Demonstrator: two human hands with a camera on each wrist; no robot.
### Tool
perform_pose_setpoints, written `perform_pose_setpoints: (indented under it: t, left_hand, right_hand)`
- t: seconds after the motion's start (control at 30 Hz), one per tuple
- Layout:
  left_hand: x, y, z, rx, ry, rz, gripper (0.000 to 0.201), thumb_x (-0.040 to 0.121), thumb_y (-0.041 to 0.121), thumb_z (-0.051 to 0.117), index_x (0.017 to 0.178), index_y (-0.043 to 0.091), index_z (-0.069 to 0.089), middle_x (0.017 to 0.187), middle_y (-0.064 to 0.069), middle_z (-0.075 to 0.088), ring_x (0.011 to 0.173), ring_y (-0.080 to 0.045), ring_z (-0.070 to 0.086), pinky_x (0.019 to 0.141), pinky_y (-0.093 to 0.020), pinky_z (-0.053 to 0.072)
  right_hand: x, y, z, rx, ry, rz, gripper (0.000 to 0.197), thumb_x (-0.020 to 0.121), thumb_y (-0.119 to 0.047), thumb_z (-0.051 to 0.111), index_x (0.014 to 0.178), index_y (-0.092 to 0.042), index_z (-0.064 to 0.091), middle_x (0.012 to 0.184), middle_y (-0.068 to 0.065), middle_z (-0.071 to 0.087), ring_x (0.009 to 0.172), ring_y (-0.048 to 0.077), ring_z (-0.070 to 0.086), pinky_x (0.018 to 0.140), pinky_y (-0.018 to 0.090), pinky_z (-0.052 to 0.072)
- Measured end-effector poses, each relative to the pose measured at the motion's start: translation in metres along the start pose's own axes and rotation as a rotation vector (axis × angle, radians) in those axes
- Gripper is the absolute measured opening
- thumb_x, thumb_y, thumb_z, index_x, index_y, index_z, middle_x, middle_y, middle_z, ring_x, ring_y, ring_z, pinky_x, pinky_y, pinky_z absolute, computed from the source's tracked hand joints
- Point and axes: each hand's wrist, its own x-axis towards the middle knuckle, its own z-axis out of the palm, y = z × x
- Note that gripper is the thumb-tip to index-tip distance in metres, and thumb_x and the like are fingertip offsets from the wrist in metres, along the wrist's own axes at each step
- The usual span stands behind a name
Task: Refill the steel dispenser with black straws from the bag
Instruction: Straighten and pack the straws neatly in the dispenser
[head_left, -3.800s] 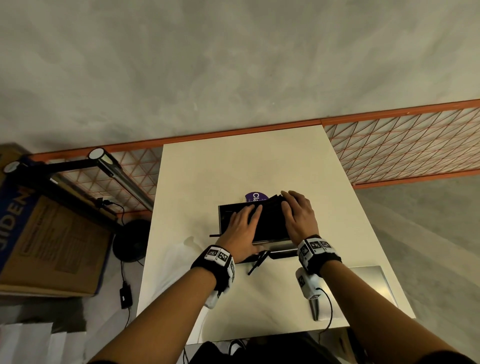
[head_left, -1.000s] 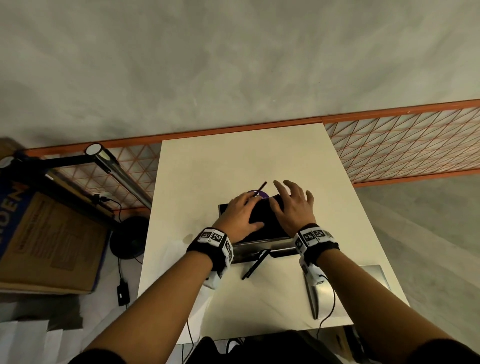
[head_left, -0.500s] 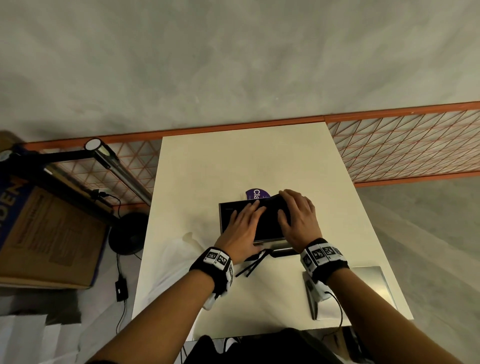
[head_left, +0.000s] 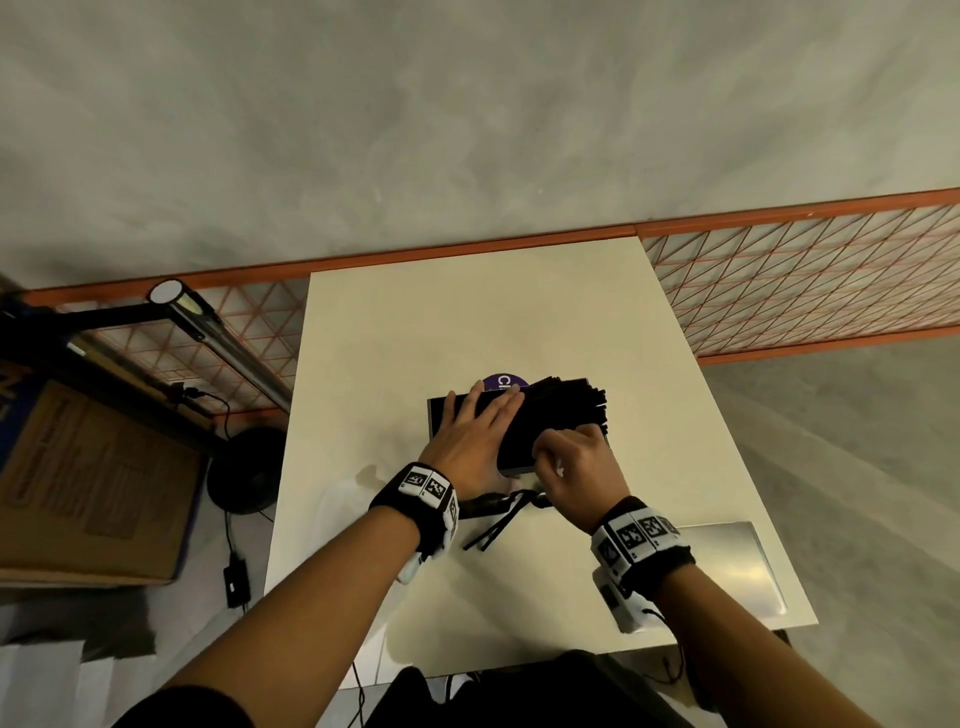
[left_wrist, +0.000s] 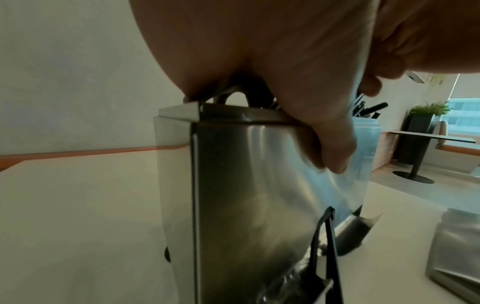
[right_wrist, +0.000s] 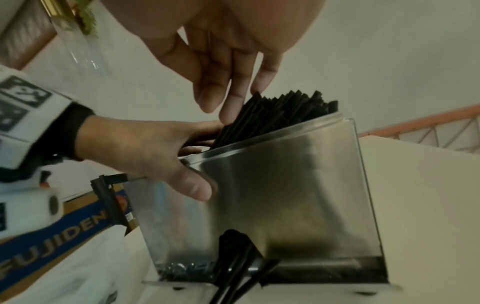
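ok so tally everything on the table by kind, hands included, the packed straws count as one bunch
steel dispenser: 1
bunch of black straws: 1
flat steel piece: 1
purple label: 1
hands, left hand and right hand: 2
loose straws at the front: too tangled to count
total: 6, without the loose ones

The left hand covers much of the steel dispenser's open top; the purple label behind reads only "Cl" — the rest hidden. The right hand's fingertips vanish among the black straws — grip unclear.
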Motion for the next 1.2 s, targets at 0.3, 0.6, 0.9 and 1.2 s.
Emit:
perform_pose_setpoints:
  t: [0.3,0.6,0.9,1.2]
  left_hand:
    - [0.023,-0.008,-0.029,0.079,-0.092,-0.018,0.123,0.071,0.075,0.069,0.162,0.032,0.000,0.170,0.002,-0.001,0.154,-0.031,0.007,0.125,-0.054,0.011]
    - [0.034,-0.019,-0.032,0.062,-0.124,-0.037,0.120,0.070,0.079,0.067,0.162,0.035,0.003,0.171,0.004,0.001,0.155,-0.030,0.009,0.124,-0.053,0.015]
    - [0.032,-0.017,-0.031,0.044,-0.120,-0.050,0.120,0.070,0.077,0.069,0.162,0.036,0.004,0.171,0.005,0.000,0.155,-0.030,0.006,0.125,-0.053,0.013]
    - [0.031,-0.017,-0.028,0.022,-0.121,-0.050,0.120,0.071,0.076,0.070,0.163,0.035,0.004,0.171,0.005,-0.001,0.156,-0.030,0.004,0.125,-0.055,0.011]
  right_hand:
    - [-0.030,0.015,0.036,0.242,-0.526,0.566,0.021,0.088,-0.019,0.052,0.076,-0.012,0.068,0.065,0.005,0.068,0.051,0.018,0.059,0.057,0.035,0.052]
    - [-0.044,0.035,0.098,0.917,-0.414,1.413,0.045,0.084,-0.049,0.070,0.111,-0.014,0.062,0.110,0.004,0.064,0.096,0.023,0.062,0.089,0.048,0.052]
    - [-0.037,0.025,0.124,1.010,-0.166,1.519,0.037,0.078,-0.032,0.079,0.104,-0.009,0.066,0.108,0.011,0.071,0.103,0.029,0.064,0.069,0.043,0.052]
    - [-0.047,0.030,0.133,0.748,-0.148,1.406,0.037,0.090,-0.039,0.061,0.077,-0.006,0.072,0.073,0.009,0.075,0.075,0.031,0.073,0.074,0.055,0.060]
